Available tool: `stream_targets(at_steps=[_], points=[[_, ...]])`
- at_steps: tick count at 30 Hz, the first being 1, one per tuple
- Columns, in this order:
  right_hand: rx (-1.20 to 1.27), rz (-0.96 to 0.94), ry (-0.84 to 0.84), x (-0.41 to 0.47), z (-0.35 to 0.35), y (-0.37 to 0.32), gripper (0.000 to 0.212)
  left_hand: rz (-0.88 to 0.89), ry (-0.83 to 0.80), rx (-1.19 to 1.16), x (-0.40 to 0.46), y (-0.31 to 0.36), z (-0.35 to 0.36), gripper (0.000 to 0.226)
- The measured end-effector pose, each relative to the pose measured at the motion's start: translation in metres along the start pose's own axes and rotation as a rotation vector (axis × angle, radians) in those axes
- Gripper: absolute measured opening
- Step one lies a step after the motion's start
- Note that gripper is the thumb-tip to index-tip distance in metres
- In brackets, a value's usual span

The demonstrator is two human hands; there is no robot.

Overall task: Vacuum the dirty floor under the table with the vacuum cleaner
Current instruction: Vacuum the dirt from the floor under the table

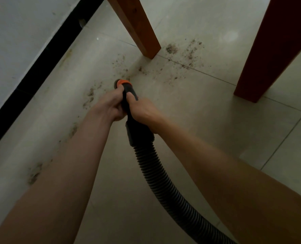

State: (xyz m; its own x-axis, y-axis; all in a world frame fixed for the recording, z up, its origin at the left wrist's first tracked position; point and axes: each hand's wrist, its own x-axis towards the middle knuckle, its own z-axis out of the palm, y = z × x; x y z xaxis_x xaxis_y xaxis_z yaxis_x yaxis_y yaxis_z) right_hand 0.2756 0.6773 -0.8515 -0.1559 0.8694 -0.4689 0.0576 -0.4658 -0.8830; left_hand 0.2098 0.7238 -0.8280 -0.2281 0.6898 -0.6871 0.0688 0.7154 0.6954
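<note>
Vacuum nozzle [126, 95] gripped by two hands (left [109, 106], right [142, 110]), one hose [163, 180], two table legs [139, 27].

The scene is dim and flat, with a greenish-grey cast over the pale floor tiles [207, 110]. A faint soft glare spot shows on the tile between the two table legs [142, 27], the only hint of a light source, which seems to lie above and ahead. Shadows are weak and diffuse; a soft one spreads from the foot of the nearer leg toward the dirt [190, 53]. The black hose [163, 180] loses detail in the gloom. The picture is slightly soft throughout, with the forearms at the lower corners blurred and the specks smeared. Wide-angle distortion tilts the legs and slants the dark baseboard [40, 62] steeply at the edges.
</note>
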Motion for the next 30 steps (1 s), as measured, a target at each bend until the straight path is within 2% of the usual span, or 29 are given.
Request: stream_targets(at_steps=[3,11,21,30], points=[[-0.009,-0.020,0.074,0.007,-0.004,-0.005,0.054,0.034,-0.020,-0.010,0.006,0.007,0.008,0.050],[-0.020,-0.004,0.210,0.016,-0.018,-0.009,0.058,0.079,-0.102,0.090,0.010,0.025,0.032,0.050],[0.105,0.060,0.088,-0.001,-0.018,-0.003,0.060,0.080,-0.041,0.195,-0.002,0.013,0.029,0.051],[0.122,0.079,0.215,-0.016,-0.036,-0.002,0.058,0.069,-0.132,0.232,-0.026,0.018,0.058,0.045]])
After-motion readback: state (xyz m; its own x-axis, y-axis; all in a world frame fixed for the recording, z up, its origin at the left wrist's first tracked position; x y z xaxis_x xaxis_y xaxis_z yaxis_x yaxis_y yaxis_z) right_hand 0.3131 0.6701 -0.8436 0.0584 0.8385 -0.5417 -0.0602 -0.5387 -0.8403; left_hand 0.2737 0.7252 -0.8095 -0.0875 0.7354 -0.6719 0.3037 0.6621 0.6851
